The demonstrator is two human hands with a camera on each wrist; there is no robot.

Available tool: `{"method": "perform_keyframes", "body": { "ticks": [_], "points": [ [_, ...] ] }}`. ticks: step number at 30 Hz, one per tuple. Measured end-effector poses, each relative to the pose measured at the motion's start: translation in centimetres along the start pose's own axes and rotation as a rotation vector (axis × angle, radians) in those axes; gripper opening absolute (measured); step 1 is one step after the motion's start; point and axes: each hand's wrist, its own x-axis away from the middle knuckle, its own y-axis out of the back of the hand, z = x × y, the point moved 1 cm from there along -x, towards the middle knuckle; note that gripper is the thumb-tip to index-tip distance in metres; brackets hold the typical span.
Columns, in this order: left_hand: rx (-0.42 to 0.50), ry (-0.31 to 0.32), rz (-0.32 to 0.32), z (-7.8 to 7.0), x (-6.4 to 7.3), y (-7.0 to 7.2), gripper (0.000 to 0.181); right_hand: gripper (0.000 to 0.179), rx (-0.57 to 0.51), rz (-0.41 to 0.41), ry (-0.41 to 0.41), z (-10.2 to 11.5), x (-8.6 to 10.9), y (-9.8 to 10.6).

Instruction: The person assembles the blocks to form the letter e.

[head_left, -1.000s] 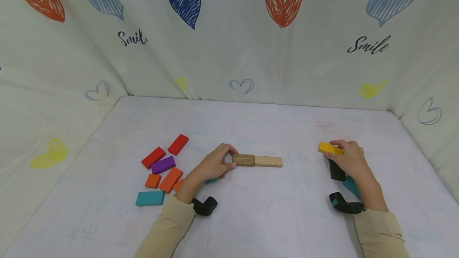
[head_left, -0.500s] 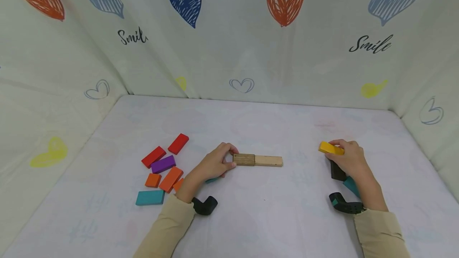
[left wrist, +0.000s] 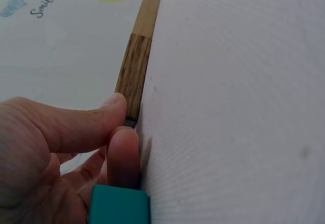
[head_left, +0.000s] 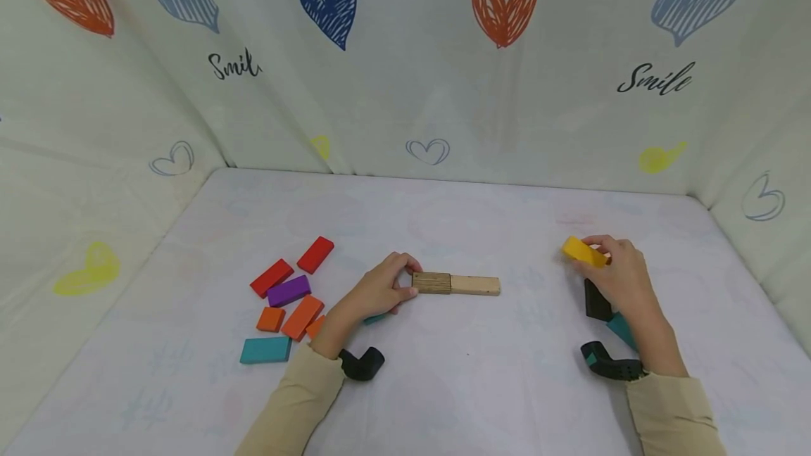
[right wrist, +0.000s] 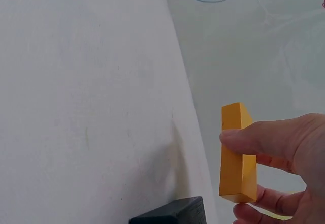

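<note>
My left hand [head_left: 378,287] pinches the left end of a dark-grained wooden block [head_left: 432,283] between thumb and fingers. That block lies end to end with a paler wooden block [head_left: 475,286]. In the left wrist view, a small dark sliver shows at the dark-grained block's [left wrist: 134,74] near end, by my fingertips. On the right, my right hand [head_left: 617,273] holds a yellow block [head_left: 583,252] between thumb and fingers, tilted and raised off the table. Below it lie a black block [head_left: 598,301] and a teal block [head_left: 621,330], partly hidden by the hand and wrist.
Left of my left hand lie red blocks [head_left: 315,254], a purple block [head_left: 288,290], orange blocks [head_left: 302,317] and a teal block [head_left: 265,350]. Another teal piece [head_left: 375,319] peeks out under the left wrist. A printed cloth wall [head_left: 393,104] rises behind the white table.
My right hand has lifted slightly and turned the yellow block, so it tilts more and stands farther from the black block. The left hand and wooden blocks stay in place.
</note>
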Motion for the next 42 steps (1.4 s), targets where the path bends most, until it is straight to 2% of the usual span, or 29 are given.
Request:
{"method": "perform_keyframes", "body": {
  "ticks": [8,17,21,27,37,42],
  "points": [
    [-0.003,0.014,0.003,0.0,0.1,-0.1,0.03,0.04,-0.071,-0.062,0.077,1.7,0.6,-0.2],
    [-0.006,0.009,0.002,-0.1,-0.1,0.0,0.031,0.05,-0.086,-0.037,0.034,3.6,0.5,-1.0],
    [-0.003,0.008,0.0,-0.1,-0.1,0.1,0.03,0.054,-0.123,0.004,0.008,4.1,0.4,-1.5],
    [0.004,0.001,0.013,0.0,0.0,-0.1,0.031,0.061,-0.17,0.113,-0.027,4.4,0.4,-2.6],
    [0.011,0.003,0.005,-0.2,0.1,0.0,0.03,0.052,-0.251,0.228,-0.019,5.0,0.6,-4.6],
    [0.004,-0.002,0.006,-0.2,0.0,0.1,0.03,0.051,-0.275,0.262,0.018,5.2,0.7,-5.0]
  ]
}}
